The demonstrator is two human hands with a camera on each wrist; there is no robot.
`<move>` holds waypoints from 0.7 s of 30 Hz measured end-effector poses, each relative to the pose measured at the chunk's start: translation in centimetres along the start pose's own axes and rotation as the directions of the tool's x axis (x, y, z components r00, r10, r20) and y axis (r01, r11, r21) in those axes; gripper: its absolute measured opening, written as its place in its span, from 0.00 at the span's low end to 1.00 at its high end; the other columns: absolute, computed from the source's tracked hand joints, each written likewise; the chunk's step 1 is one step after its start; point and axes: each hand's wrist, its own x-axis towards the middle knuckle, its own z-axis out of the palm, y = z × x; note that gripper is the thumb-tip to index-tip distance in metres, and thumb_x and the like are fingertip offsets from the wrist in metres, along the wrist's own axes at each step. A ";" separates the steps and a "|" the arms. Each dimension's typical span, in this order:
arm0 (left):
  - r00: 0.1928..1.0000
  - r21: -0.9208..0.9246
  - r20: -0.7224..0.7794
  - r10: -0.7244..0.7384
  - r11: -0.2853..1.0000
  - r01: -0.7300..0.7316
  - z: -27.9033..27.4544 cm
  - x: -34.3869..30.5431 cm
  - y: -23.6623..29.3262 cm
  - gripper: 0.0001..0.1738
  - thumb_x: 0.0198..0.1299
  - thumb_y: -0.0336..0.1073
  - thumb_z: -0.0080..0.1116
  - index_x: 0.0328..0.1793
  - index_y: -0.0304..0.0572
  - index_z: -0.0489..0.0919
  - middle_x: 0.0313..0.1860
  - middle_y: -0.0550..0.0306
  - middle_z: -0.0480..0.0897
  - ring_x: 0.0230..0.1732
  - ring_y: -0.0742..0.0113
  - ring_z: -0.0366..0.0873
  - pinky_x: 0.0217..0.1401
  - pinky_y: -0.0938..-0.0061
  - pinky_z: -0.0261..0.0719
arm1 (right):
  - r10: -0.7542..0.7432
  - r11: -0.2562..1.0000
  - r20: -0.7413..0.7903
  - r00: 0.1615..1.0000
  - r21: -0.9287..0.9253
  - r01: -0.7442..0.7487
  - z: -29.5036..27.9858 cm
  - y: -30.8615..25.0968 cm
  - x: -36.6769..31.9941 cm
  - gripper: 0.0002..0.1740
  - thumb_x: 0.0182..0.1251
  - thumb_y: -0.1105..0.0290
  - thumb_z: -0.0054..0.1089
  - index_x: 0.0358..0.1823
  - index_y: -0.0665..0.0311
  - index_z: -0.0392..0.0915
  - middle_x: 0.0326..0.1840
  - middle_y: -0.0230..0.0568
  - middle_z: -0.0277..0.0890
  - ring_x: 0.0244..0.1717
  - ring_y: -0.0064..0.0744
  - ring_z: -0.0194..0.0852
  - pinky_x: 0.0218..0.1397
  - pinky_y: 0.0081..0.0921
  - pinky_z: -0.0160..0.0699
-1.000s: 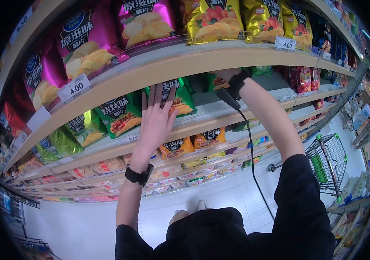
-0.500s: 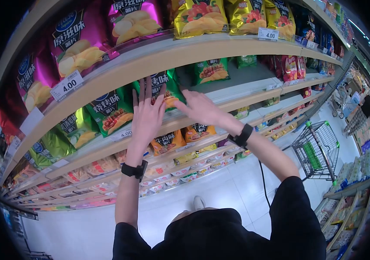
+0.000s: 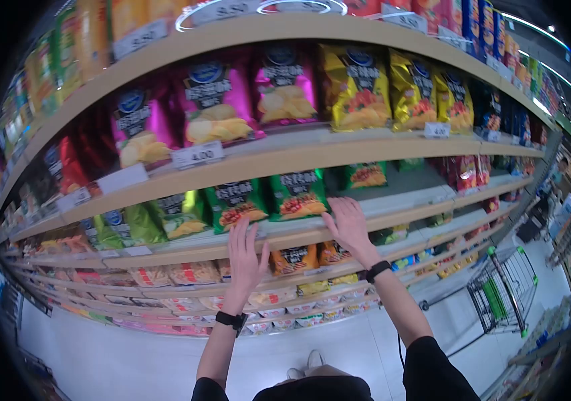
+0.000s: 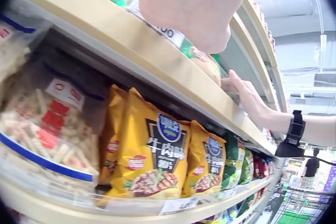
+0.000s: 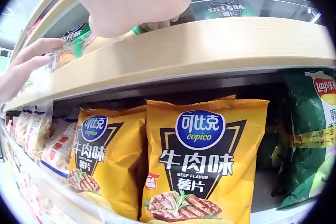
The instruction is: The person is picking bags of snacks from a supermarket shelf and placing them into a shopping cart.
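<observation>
Two green chip bags, a left one [image 3: 235,200] and a right one [image 3: 297,194], stand side by side at the front of the middle shelf. My left hand [image 3: 247,264] is at that shelf's front edge, between and below them, fingers extended upward. At the right bag's lower right corner is my right hand [image 3: 351,230], fingers extended; whether it touches the bag is unclear. Both wrist views show part of the hands, the left wrist view with the right hand [image 4: 249,95] beside the bag and the right wrist view with the left hand [image 5: 26,66].
Another green bag [image 3: 366,175] sits farther back to the right. Magenta bags [image 3: 212,107] and yellow bags [image 3: 359,90] fill the shelf above. Orange beef-flavour bags [image 5: 205,155] stand below. A shopping cart [image 3: 499,291] is on the floor at right.
My right hand has come out from deep in the shelf to the right bag's side. My left hand has drawn down from the bags' fronts. The head view now takes in higher shelves.
</observation>
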 end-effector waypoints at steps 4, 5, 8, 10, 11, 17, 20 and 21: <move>0.992 0.048 -0.071 -0.105 0.993 0.108 -3.0 -2.9 -4.1 0.31 0.59 0.31 0.60 0.67 0.32 0.65 0.70 0.41 0.65 0.73 0.40 0.58 0.76 0.50 0.55 | 0.022 1.000 -0.018 1.000 0.016 -0.022 0.6 -0.1 -0.1 0.19 0.66 0.63 0.57 0.50 0.70 0.75 0.48 0.51 0.78 0.54 0.51 0.74 0.65 0.44 0.65; 0.991 0.083 -0.075 -0.109 0.990 0.116 -3.8 -3.4 -5.0 0.31 0.58 0.31 0.60 0.68 0.32 0.65 0.70 0.41 0.65 0.72 0.40 0.59 0.76 0.50 0.55 | 0.026 0.999 -0.020 0.999 0.030 -0.026 0.6 -0.2 -0.1 0.18 0.66 0.64 0.57 0.50 0.70 0.76 0.48 0.52 0.79 0.53 0.51 0.74 0.66 0.44 0.65; 0.993 0.183 -0.071 -0.094 0.977 0.105 -6.0 -4.2 -7.3 0.31 0.58 0.31 0.59 0.68 0.32 0.65 0.68 0.41 0.67 0.71 0.40 0.61 0.75 0.50 0.56 | 0.004 0.998 -0.051 0.999 0.064 0.000 0.7 0.2 -0.5 0.16 0.66 0.66 0.57 0.49 0.69 0.76 0.51 0.51 0.78 0.57 0.50 0.72 0.67 0.45 0.63; 0.996 0.253 -0.052 -0.067 0.964 0.079 -7.0 -4.6 -8.4 0.31 0.58 0.32 0.59 0.68 0.31 0.66 0.66 0.40 0.68 0.69 0.41 0.63 0.75 0.49 0.57 | 0.071 0.997 -0.119 0.990 0.027 -0.069 0.3 0.2 -1.4 0.15 0.67 0.67 0.56 0.50 0.69 0.76 0.54 0.50 0.76 0.59 0.50 0.70 0.68 0.46 0.62; 0.997 0.262 -0.049 -0.059 0.963 0.070 -7.3 -4.7 -8.7 0.31 0.58 0.31 0.58 0.69 0.32 0.66 0.65 0.40 0.69 0.69 0.41 0.63 0.75 0.49 0.58 | 0.105 0.994 -0.153 0.983 0.010 -0.105 0.1 0.3 -1.8 0.15 0.67 0.67 0.55 0.50 0.69 0.76 0.55 0.50 0.75 0.61 0.50 0.68 0.69 0.47 0.61; 0.993 0.186 -0.099 -0.060 0.980 0.078 -6.6 -4.1 -8.9 0.29 0.57 0.30 0.58 0.66 0.34 0.69 0.61 0.42 0.71 0.66 0.40 0.65 0.72 0.49 0.61 | 0.055 0.992 -0.152 0.987 -0.107 -0.072 0.1 1.4 -3.1 0.09 0.63 0.69 0.54 0.43 0.65 0.73 0.47 0.46 0.73 0.56 0.49 0.69 0.70 0.50 0.57; 0.987 0.154 -0.146 -0.072 0.983 0.095 -6.3 -4.0 -9.1 0.26 0.57 0.30 0.58 0.63 0.34 0.70 0.58 0.41 0.72 0.64 0.40 0.67 0.71 0.49 0.62 | 0.060 0.991 -0.158 0.986 -0.106 -0.078 0.5 1.5 -3.1 0.09 0.63 0.70 0.55 0.41 0.65 0.72 0.46 0.46 0.73 0.54 0.50 0.68 0.68 0.50 0.59; 0.984 0.157 -0.164 -0.072 0.983 0.098 -6.0 -4.1 -9.2 0.25 0.57 0.30 0.58 0.62 0.34 0.71 0.58 0.41 0.72 0.64 0.40 0.67 0.71 0.49 0.62 | 0.058 0.991 -0.163 0.985 -0.107 -0.076 0.8 1.7 -3.4 0.09 0.63 0.70 0.55 0.42 0.66 0.72 0.46 0.47 0.73 0.54 0.51 0.68 0.68 0.50 0.59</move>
